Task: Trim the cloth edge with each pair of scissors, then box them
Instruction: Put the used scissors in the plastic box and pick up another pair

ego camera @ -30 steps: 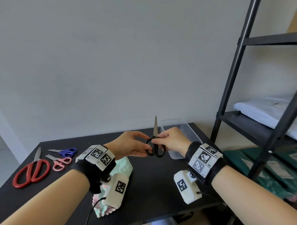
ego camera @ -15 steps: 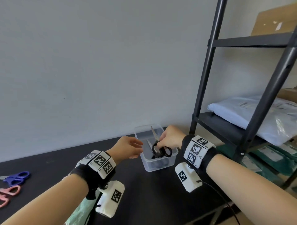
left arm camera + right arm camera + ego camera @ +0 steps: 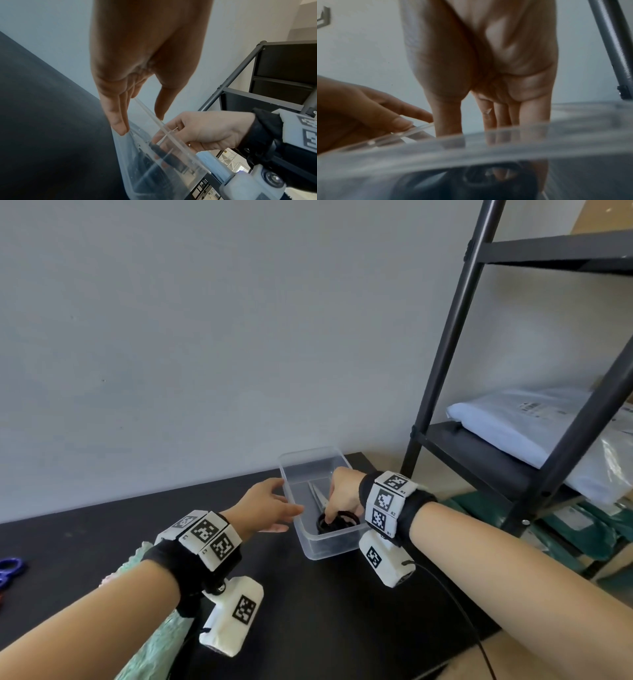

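A clear plastic box (image 3: 328, 546) stands at the far right of the black table (image 3: 342, 604). Inside it lie the black scissors (image 3: 339, 520), blades pointing away from me. My right hand (image 3: 344, 491) reaches down into the box and its fingertips pinch the black handles (image 3: 164, 152). My left hand (image 3: 274, 501) rests with straight fingers (image 3: 118, 125) against the outside of the box's left wall (image 3: 154, 175), thumb above the rim. The green cloth (image 3: 150, 642) lies under my left forearm. In the right wrist view the box wall (image 3: 488, 147) blurs the handles (image 3: 479, 180).
Blue scissors (image 3: 8, 568) show at the left edge of the table. A black metal shelf rack (image 3: 455, 337) stands close to the right of the box, with a white wrapped package (image 3: 534, 426) on it. A grey wall runs behind the table.
My right hand carried the black scissors to the right and lowered them into the box. My left hand let go of them and moved to the box's left wall.
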Motion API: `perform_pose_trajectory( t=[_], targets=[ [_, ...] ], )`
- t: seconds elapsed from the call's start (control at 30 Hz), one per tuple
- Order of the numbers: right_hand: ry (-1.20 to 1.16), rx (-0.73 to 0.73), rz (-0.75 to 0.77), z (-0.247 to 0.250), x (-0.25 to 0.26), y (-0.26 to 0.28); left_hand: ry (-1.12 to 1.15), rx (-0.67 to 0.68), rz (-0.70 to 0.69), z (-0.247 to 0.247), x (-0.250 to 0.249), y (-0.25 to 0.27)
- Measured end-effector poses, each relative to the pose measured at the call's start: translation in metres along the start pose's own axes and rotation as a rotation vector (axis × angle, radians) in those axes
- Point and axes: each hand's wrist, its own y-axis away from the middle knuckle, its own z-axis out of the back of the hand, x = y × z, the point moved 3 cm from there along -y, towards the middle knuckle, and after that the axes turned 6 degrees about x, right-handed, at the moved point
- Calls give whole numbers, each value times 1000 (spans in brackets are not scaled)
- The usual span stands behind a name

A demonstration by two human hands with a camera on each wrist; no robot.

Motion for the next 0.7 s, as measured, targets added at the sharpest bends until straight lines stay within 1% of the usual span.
perform_pose_trajectory(
  t=[0.23,0.53,0.7],
  targets=[
    [54,15,-47,-4,3,1,16,10,3,1,1,1],
    [-39,-2,-36,2,1,13,-1,1,-12,0,-3,15],
    [-99,-46,-22,10,-1,29,-55,-16,-37,2,-9,30]
  ],
)
